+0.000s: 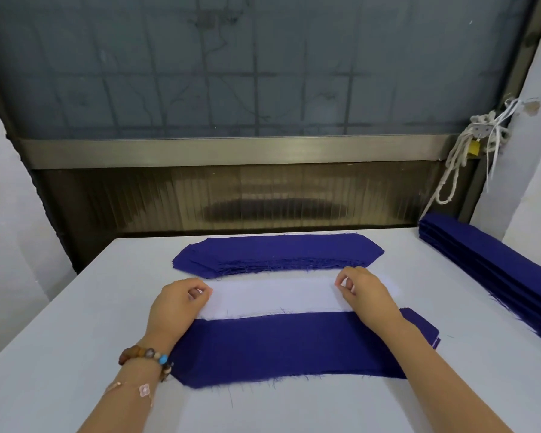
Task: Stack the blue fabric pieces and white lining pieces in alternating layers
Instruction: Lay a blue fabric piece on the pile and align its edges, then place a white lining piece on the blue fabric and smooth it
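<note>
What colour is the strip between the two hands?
White; the strip shows best in the head view.

One blue fabric piece (288, 345) nearest, one blue fabric stack (278, 251) farther back, one blue fabric pile (494, 270) at right, one white lining strip (275, 296), two hands, left hand (175, 304), right hand (363, 292), one beaded bracelet (147, 357), one chain bracelet (135, 389), one worktop (60, 354)

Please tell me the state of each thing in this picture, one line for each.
White lining: flat, pinched at both ends.
Near blue piece: lying flat.
Far blue stack: piled flat, untouched.
Right blue stack: piled, untouched.
Left hand: pinches lining's left end.
Right hand: pinches lining's right end.
</note>
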`<action>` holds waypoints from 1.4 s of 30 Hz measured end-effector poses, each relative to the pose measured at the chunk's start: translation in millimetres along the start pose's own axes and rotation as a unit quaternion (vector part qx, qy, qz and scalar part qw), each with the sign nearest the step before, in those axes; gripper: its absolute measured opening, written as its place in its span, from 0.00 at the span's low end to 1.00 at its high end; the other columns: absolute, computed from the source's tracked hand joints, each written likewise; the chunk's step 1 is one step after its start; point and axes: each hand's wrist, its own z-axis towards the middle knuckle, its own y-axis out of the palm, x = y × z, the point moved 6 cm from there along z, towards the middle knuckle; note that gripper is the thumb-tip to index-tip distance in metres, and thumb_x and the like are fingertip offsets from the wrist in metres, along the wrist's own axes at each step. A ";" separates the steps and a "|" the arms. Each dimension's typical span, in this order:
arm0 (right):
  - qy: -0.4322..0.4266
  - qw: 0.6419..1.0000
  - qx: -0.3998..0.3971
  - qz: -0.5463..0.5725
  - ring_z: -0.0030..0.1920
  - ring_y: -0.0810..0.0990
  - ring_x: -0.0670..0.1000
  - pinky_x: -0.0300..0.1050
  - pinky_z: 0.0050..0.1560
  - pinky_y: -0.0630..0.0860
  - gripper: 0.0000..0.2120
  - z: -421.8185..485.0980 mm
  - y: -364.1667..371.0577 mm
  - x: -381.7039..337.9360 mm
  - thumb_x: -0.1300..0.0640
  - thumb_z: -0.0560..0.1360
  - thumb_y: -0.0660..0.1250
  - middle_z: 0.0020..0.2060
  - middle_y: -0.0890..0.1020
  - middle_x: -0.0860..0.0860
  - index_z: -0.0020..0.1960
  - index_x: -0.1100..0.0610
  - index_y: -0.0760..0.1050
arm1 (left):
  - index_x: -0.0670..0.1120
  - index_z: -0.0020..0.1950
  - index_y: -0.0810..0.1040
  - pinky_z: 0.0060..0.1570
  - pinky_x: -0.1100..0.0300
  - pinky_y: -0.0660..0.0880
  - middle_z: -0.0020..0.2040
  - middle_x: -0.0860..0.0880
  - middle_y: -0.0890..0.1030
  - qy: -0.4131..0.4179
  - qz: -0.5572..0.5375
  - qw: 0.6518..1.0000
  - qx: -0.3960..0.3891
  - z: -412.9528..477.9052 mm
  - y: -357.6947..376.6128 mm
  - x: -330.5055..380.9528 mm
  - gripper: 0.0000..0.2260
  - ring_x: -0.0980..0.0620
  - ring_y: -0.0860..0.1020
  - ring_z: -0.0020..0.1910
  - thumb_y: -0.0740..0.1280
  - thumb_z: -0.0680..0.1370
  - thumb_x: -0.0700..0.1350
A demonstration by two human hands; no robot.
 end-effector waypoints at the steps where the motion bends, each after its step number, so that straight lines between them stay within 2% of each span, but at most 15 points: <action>1: -0.008 1.000 -0.006 0.006 0.41 0.74 0.45 0.30 0.39 0.67 0.04 4.7 3.5 -4.3 0.58 0.78 0.64 0.46 0.75 0.48 0.52 0.52 0.76 | 0.51 0.41 0.82 0.39 0.59 0.74 0.38 0.52 0.80 -0.002 0.007 1.000 -0.006 0.1 3.6 -1.5 0.04 0.53 0.77 0.37 0.71 0.76 0.48; 5: -0.030 0.998 -0.037 0.043 0.42 0.74 0.46 0.31 0.42 0.70 0.03 19.2 16.8 -20.8 0.58 0.77 0.65 0.45 0.77 0.49 0.49 0.54 0.78 | 0.51 0.42 0.79 0.35 0.61 0.71 0.33 0.50 0.77 -0.014 0.013 0.998 -0.067 9.5 14.0 -4.8 0.06 0.53 0.74 0.33 0.73 0.74 0.51; 8: -0.027 0.993 -0.072 0.093 0.43 0.75 0.46 0.39 0.47 0.73 0.03 22.3 29.1 -30.9 0.57 0.77 0.66 0.44 0.78 0.49 0.47 0.53 0.79 | 0.49 0.40 0.79 0.35 0.60 0.68 0.31 0.53 0.73 -0.031 0.013 0.994 -0.106 21.5 15.0 -5.9 0.07 0.54 0.71 0.32 0.72 0.75 0.50; 11: -0.016 0.989 -0.068 0.130 0.43 0.75 0.45 0.38 0.44 0.73 0.01 19.4 39.6 -32.9 0.54 0.75 0.68 0.42 0.78 0.46 0.46 0.50 0.78 | 0.50 0.38 0.78 0.33 0.61 0.65 0.30 0.54 0.71 -0.039 0.009 0.996 -0.077 22.0 16.3 -9.9 0.08 0.55 0.69 0.30 0.72 0.75 0.51; 15: -0.015 0.988 -0.059 0.145 0.41 0.74 0.45 0.39 0.44 0.73 0.04 18.2 43.5 -28.5 0.52 0.74 0.71 0.41 0.78 0.47 0.47 0.48 0.78 | 0.52 0.39 0.76 0.30 0.62 0.64 0.29 0.53 0.72 -0.039 0.029 0.998 -0.044 15.8 20.8 -13.9 0.10 0.55 0.69 0.28 0.71 0.74 0.56; 17: -0.016 0.985 -0.069 0.155 0.41 0.74 0.45 0.39 0.45 0.74 0.05 18.6 43.7 -26.5 0.51 0.73 0.72 0.42 0.77 0.48 0.47 0.47 0.77 | 0.53 0.40 0.75 0.30 0.62 0.64 0.29 0.52 0.71 -0.027 0.023 0.998 -0.052 15.4 21.4 -15.5 0.11 0.56 0.69 0.28 0.72 0.73 0.58; 21: -0.029 0.982 -0.114 0.148 0.44 0.75 0.45 0.33 0.43 0.70 0.12 18.9 45.7 -24.2 0.46 0.69 0.75 0.44 0.76 0.46 0.49 0.43 0.76 | 0.57 0.45 0.75 0.32 0.64 0.64 0.32 0.52 0.70 -0.003 0.015 0.994 -0.108 12.9 23.8 -19.6 0.13 0.56 0.68 0.30 0.74 0.69 0.61; 34: -0.062 0.982 -0.111 0.138 0.45 0.72 0.45 0.36 0.47 0.71 0.12 27.4 46.8 -20.9 0.46 0.69 0.74 0.43 0.74 0.46 0.50 0.42 0.75 | 0.55 0.46 0.75 0.33 0.64 0.67 0.33 0.51 0.72 0.018 0.013 0.995 -0.093 20.7 27.1 -14.8 0.10 0.56 0.69 0.31 0.73 0.72 0.56; 42: -0.073 0.983 -0.096 0.135 0.45 0.71 0.44 0.33 0.47 0.68 0.13 29.2 46.2 -22.8 0.47 0.71 0.73 0.42 0.73 0.45 0.53 0.43 0.75 | 0.57 0.48 0.75 0.33 0.66 0.68 0.32 0.50 0.73 0.020 0.021 0.996 -0.085 24.6 29.0 -16.5 0.11 0.57 0.72 0.30 0.73 0.72 0.58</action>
